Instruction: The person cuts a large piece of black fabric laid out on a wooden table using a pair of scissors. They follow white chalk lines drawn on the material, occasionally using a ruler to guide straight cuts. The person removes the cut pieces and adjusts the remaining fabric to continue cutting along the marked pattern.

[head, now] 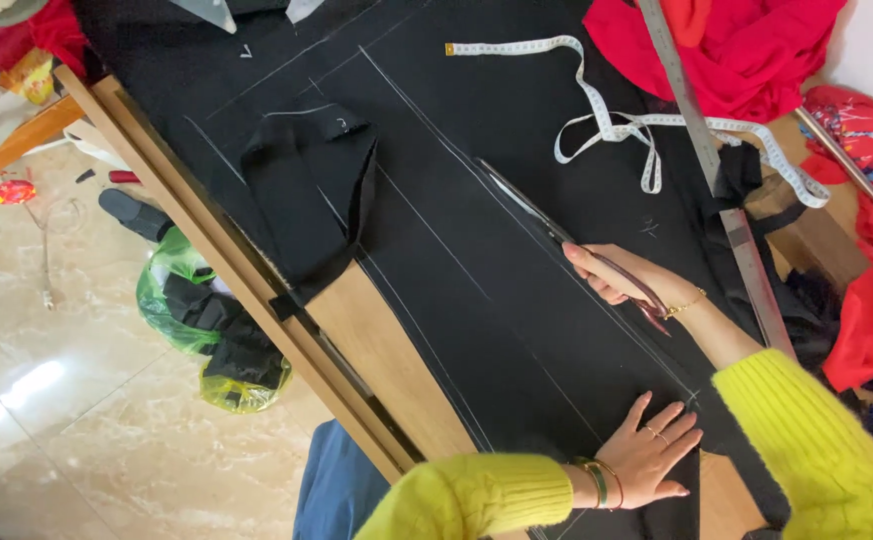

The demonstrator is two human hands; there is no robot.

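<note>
Broadly, black cloth (517,300) is lying spread over most of the wooden table (387,350), marked with long chalk lines running from the far end toward the person. Red fabric (747,50) is lying heaped at the far right corner, and more of it is hanging off the right edge. A metal ruler (702,140) is resting along the right side of the cloth, crossing a white tape measure (607,125) that is looping loosely beside it. A folded black piece (307,190) is sitting on the cloth near the left edge. On the floor at the left, a green bag (172,300) of dark scraps is lying against the table. The right hand (622,280) is gripping the scissors (557,230) by their handles, fingers closed through them, the blades lying along a chalk line and pointing away. The left hand (657,455) is pressing flat on the cloth, fingers spread, holding nothing, near the person's edge of the table.
</note>
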